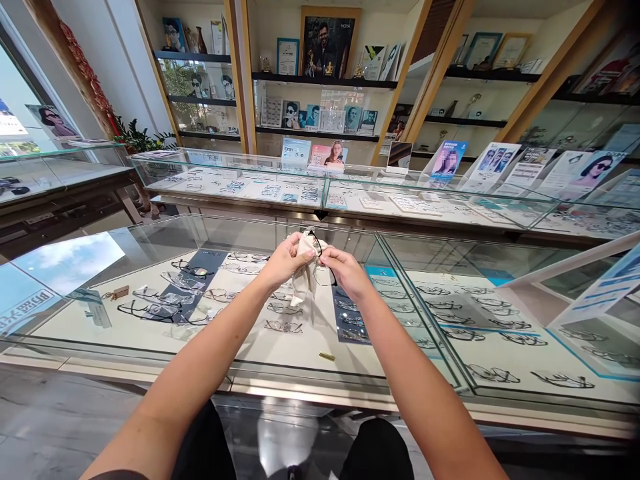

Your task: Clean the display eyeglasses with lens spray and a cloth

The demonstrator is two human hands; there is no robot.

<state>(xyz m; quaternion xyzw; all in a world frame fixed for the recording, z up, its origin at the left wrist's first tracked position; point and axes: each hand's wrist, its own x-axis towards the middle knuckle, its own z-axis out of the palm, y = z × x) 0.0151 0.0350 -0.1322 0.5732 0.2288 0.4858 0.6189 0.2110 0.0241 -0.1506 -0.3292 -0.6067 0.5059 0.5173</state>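
Both my arms reach out over a glass display counter [150,253]. My left hand [284,260] is closed around a beige cloth [303,280] that hangs down between my hands. My right hand [345,270] is closed on a pair of black-framed glasses [320,257], pinched against the cloth. The cloth wraps part of the glasses, so one lens is hidden. Both hands meet above the middle of the counter.
Inside the counter lie several pairs of glasses [160,310] on white and dark trays. A second glass counter [350,193] stands behind, with leaflets [447,160] on top. Wall shelves [320,80] hold framed pictures. A small gold item [327,357] lies near the front edge.
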